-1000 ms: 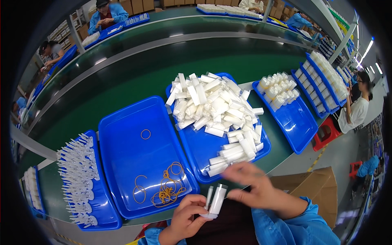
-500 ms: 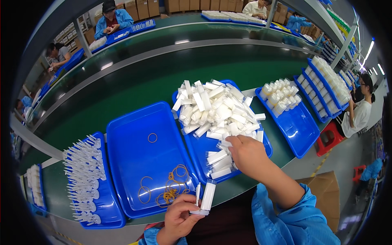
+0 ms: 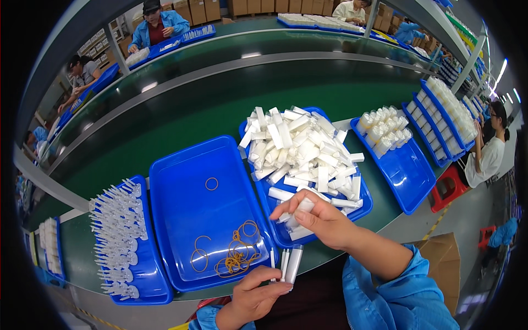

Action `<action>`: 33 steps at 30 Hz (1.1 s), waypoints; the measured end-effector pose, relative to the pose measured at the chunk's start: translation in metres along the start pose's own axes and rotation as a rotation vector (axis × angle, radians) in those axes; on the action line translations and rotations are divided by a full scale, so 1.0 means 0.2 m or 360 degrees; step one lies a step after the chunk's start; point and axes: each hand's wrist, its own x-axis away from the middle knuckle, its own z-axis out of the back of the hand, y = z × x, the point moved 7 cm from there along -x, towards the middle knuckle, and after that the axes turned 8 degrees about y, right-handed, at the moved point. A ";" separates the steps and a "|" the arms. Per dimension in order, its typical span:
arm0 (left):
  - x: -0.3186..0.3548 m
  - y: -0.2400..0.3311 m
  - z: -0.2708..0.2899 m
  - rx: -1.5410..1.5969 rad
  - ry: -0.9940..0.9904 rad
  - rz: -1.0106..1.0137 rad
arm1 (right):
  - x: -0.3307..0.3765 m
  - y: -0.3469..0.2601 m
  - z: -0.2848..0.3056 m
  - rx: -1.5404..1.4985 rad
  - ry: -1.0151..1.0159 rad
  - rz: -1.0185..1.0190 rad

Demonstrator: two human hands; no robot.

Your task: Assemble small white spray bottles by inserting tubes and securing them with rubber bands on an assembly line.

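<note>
Our left hand [image 3: 258, 294] pinches an upright, clear-and-white rectangular packet [image 3: 295, 264] beside slim white plastic sticks [image 3: 285, 263], while just beyond and rightward our right hand [image 3: 322, 220] grasps another white packet [image 3: 304, 205], its axis partly hidden, over the blue plastic tray's [image 3: 266, 204] near edge, green tabletop [image 3: 379, 221] bordering.

Head camera is looking down and forward from wearer's head, catching left hand [image 3: 254, 300] and right hand [image 3: 327, 223] close at bottom, spanning the surface [image 3: 389, 203], showing a co-worker [image 3: 159, 28] small beyond.
</note>
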 end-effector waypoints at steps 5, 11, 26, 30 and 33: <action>0.00 -0.01 -0.01 0.0022 0.0002 -0.0057 | 0.04 0.04 0.02 -0.0242 0.0224 -0.0387; 0.00 -0.01 -0.03 0.0053 -0.0025 -0.0054 | 0.05 0.07 0.07 -0.0232 0.0315 -0.0192; 0.00 -0.04 -0.02 0.0019 0.0025 -0.0019 | 0.11 0.11 -0.02 -0.0707 0.0256 -0.0620; 0.00 -0.05 -0.02 0.0035 0.0027 -0.0007 | 0.11 0.12 0.00 -0.0577 0.0195 -0.0527; 0.01 -0.07 -0.01 -0.0036 0.0002 0.0053 | 0.12 -0.01 0.05 0.0530 0.0230 -0.0144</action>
